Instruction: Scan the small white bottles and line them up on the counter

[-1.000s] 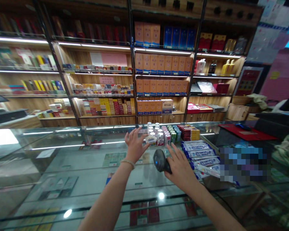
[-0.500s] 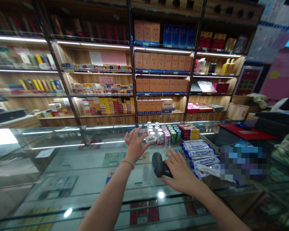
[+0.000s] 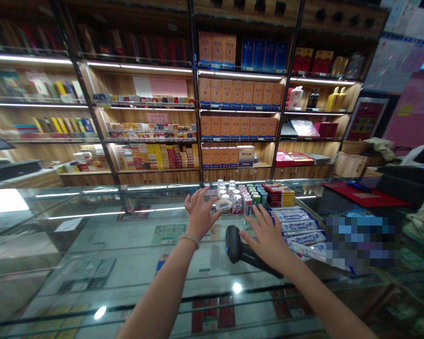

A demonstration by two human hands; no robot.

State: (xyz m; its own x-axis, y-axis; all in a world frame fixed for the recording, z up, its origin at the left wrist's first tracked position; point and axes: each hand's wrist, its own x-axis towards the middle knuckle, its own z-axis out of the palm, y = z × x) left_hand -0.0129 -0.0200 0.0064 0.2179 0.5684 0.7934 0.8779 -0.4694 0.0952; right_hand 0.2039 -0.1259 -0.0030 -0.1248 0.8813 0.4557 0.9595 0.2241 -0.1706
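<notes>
A black handheld barcode scanner [image 3: 233,245] lies on the glass counter with its handle toward the lower right. My right hand [image 3: 266,233] is over the handle, fingers spread and stretched forward, not wrapped round it. My left hand [image 3: 200,215], with a bracelet on the wrist, reaches to the left side of a group of small clear jars [image 3: 236,202]. Its fingers are apart; the thumb and forefinger come close to the nearest jar [image 3: 223,204], and I cannot tell whether they touch it. Pink, green and blue small tubes [image 3: 256,197] stand in rows right of the jars.
Blue-and-white long packets [image 3: 298,221] lie right of my right hand. Behind them sits a stack of red and yellow packs [image 3: 279,194]. A red mat [image 3: 367,195] is farther right. The glass counter [image 3: 137,259] shows goods beneath; lit shelves with orange boxes [image 3: 238,127] stand behind.
My right hand has let go of the barcode scanner and moved slightly up and to the right, uncovering its handle. My left hand has barely moved.
</notes>
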